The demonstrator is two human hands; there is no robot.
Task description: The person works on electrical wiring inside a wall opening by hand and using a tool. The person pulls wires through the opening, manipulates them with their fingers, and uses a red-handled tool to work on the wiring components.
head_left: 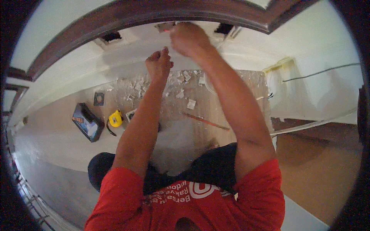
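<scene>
Both my arms stretch forward to the pale wall [127, 54]. My right hand [189, 38] is closed in a fist right by the middle wall cutout [162, 27], where a small bit of red shows; what the fingers hold is hidden. A little lower and to the left is my left hand [159, 64], its fingertips drawn together and pointing up; anything between them is too small to name. Two more dark rectangular cutouts flank the middle one, a left cutout [111, 37] and a right cutout [223, 29].
A dark wooden frame [169, 13] arches above my hands. Broken plaster chips [180, 93] litter the floor below the wall. Left lie a yellow tape measure [115, 118], a black case [88, 121] and a dark square plate [99, 99]. A thin reddish rod [206, 121] and pale cable [316, 126] are right.
</scene>
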